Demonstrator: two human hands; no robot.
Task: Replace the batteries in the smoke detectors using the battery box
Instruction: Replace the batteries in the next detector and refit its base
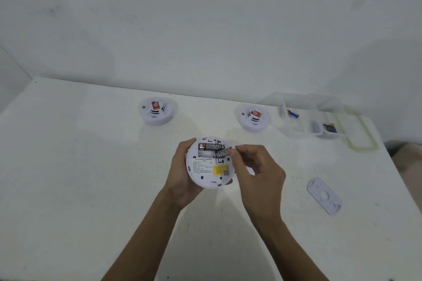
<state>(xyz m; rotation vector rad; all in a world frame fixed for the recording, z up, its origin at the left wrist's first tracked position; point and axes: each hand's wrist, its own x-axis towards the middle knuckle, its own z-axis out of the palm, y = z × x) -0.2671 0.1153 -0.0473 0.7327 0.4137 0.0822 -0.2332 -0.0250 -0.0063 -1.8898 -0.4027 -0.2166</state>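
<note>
Over white table (91,166), left hand (182,175) cups smoke detector (210,164); right hand (258,171) pinches battery (222,152)

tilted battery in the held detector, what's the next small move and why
Probably lift the tilted battery clear: the right hand pinches its raised end, its other end sits low in the bay beside the seated battery, and the left hand holds the smoke detector.

head view, downward, close over table (91,166)
</note>
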